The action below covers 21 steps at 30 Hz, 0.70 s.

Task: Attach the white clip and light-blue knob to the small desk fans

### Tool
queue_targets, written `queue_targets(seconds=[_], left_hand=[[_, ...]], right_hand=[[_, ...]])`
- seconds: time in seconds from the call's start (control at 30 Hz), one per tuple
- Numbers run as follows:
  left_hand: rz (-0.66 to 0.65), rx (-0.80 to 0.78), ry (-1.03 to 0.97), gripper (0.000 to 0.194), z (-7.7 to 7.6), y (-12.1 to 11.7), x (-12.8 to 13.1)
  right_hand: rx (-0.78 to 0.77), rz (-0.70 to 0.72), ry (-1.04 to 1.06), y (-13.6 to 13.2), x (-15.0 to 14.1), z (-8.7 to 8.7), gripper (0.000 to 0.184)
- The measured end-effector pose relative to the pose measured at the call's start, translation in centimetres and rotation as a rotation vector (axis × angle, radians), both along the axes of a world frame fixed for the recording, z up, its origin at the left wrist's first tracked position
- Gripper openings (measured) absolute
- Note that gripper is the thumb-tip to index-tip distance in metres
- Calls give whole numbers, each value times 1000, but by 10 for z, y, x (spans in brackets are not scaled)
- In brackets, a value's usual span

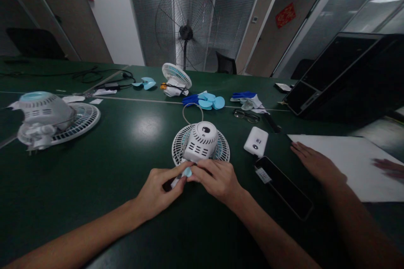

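Note:
A small white desk fan lies face down on its round grille, with its vented motor housing upward and a thin cable looped behind it. At its near edge, my left hand pinches a small white piece with a light-blue rounded end. My right hand meets it from the other side, its fingers closed at the blue end and against the fan's near edge. The fingers partly hide the piece, so its exact kind does not show.
Another white fan lies at left, and a third fan at the back. Light-blue fan blades, gloves, glasses, a power bank and a phone lie about. Another person's hand rests by white paper.

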<state>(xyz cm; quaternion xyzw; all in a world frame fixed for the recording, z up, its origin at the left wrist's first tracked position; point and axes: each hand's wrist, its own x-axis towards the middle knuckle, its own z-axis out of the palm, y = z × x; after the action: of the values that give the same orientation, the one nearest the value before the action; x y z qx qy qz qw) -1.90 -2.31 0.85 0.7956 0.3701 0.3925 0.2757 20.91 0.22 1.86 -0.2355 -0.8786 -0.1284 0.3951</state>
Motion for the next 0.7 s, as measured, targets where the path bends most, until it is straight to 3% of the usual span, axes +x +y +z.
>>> queue_targets(seconds=[0.23,0.3,0.43,0.53,0.63,0.7], left_hand=[[9,-31,8,45,-4,0,0],[1,-42,0,45,-3,1,0],[-27,-58,-27,44,-1,2,-2],[-29,-66,-32,44,0,3,-2],[-21,-53,-30,44,0,3,-1],[-12,-47,-28,43,0,2,-1]], right_hand=[[-140,-139,38,-14,-9,2,20],[-171,-77,8,-14,-2,4,12],[-125,60,-109,-8,15,6,29],[-93,50,-93,-2,17,6,28],[-99,19,-61,-2,7,4,12],[-121,-43,-42,-5,-1,4,16]])
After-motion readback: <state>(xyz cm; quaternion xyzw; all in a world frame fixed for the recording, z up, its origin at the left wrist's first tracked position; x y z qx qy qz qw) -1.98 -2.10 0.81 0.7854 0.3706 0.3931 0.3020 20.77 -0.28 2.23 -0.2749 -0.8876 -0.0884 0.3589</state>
